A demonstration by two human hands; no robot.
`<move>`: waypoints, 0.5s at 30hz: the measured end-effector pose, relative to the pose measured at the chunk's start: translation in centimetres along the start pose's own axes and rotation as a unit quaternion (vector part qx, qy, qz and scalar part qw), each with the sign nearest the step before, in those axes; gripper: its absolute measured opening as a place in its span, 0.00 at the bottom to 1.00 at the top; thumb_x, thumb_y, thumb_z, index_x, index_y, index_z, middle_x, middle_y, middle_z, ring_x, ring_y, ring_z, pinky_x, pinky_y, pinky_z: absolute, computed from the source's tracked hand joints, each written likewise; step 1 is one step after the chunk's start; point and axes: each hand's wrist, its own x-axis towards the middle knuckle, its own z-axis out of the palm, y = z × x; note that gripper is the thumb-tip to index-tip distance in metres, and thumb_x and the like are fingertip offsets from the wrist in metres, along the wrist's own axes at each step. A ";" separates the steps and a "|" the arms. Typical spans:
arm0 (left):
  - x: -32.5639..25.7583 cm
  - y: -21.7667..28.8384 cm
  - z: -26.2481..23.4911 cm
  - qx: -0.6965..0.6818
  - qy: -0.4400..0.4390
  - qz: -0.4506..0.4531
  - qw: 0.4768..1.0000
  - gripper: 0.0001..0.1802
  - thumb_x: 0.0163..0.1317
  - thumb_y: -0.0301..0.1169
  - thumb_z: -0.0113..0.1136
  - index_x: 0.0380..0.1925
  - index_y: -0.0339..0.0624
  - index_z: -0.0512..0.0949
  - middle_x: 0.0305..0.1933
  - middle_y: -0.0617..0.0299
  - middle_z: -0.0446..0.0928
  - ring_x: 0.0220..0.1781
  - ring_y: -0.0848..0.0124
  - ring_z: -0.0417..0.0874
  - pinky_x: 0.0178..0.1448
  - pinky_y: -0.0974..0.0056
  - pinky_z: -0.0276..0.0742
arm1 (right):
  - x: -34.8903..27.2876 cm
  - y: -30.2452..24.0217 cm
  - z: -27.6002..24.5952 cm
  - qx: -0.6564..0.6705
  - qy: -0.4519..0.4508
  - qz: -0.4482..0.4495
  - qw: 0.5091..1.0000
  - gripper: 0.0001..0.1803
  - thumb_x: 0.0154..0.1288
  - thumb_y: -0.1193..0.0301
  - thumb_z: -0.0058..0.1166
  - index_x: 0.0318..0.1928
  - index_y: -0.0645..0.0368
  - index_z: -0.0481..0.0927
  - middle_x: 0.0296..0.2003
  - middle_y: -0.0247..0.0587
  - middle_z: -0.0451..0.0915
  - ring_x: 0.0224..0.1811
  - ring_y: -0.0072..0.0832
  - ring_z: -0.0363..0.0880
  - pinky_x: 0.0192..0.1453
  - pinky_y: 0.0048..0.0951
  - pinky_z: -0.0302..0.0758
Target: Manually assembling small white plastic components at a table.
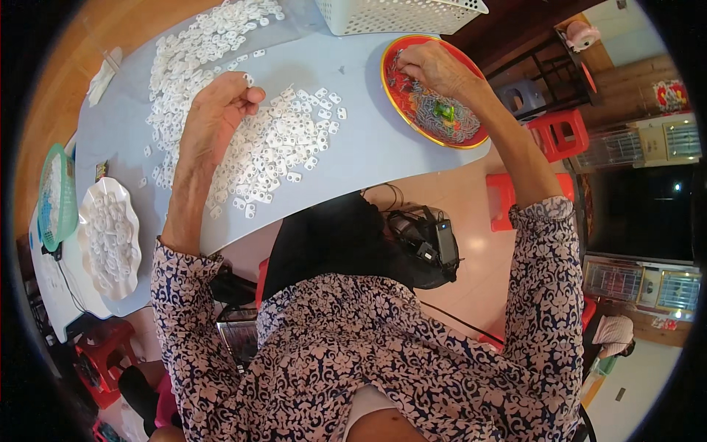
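Observation:
My left hand (215,110) is raised over the table, thumb and fingers pinched on a small white plastic piece (249,79). Under and around it, a spread of similar white pieces (276,136), each with dark holes, covers the tabletop. At the right, my right hand (436,68) reaches into a red plate (394,99) with a yellow rim. Its fingertips are drawn together among small grey metal-looking parts (449,125); what they hold is too small to make out. A bright green item (445,111) lies on the grey parts.
A white perforated basket (398,16) stands at the far edge. To the left are a scalloped white dish (110,239) of white pieces and a green basket (65,195). Red stools (561,135) stand beyond the table at right. A black bag with cables (427,243) lies below the table edge.

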 end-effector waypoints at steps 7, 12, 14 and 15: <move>-0.5 -0.3 0.3 0.030 -0.005 -0.005 1.000 0.08 0.64 0.29 0.49 0.33 0.35 0.74 0.29 0.60 0.75 0.32 0.74 0.71 0.40 0.69 0.67 | 0.4 -1.1 0.6 -0.046 0.020 0.014 0.999 0.07 0.56 0.76 0.54 0.28 0.67 0.70 0.27 0.47 0.76 0.28 0.40 0.76 0.34 0.37 0.72; -0.5 -0.6 0.8 0.083 -0.008 0.045 0.996 0.09 0.63 0.29 0.50 0.34 0.35 0.76 0.29 0.60 0.78 0.33 0.75 0.75 0.40 0.71 0.69 | 1.1 -4.3 -0.8 0.153 0.156 0.173 0.960 0.08 0.53 0.74 0.55 0.33 0.66 0.77 0.25 0.47 0.79 0.26 0.32 0.78 0.34 0.30 0.75; -0.6 -0.8 0.5 0.092 -0.005 0.051 0.995 0.08 0.62 0.29 0.50 0.34 0.35 0.76 0.28 0.61 0.78 0.32 0.76 0.75 0.40 0.71 0.69 | 2.7 -7.7 -1.2 0.295 0.194 0.225 0.908 0.11 0.55 0.74 0.56 0.41 0.63 0.81 0.29 0.36 0.82 0.29 0.19 0.77 0.34 0.23 0.74; -0.6 -1.0 0.4 0.097 -0.013 0.057 0.994 0.08 0.62 0.29 0.50 0.34 0.36 0.76 0.27 0.61 0.78 0.32 0.76 0.75 0.40 0.71 0.69 | 3.5 -8.9 -0.5 0.369 0.189 0.210 0.886 0.11 0.56 0.75 0.56 0.41 0.63 0.81 0.29 0.34 0.81 0.29 0.17 0.76 0.34 0.21 0.73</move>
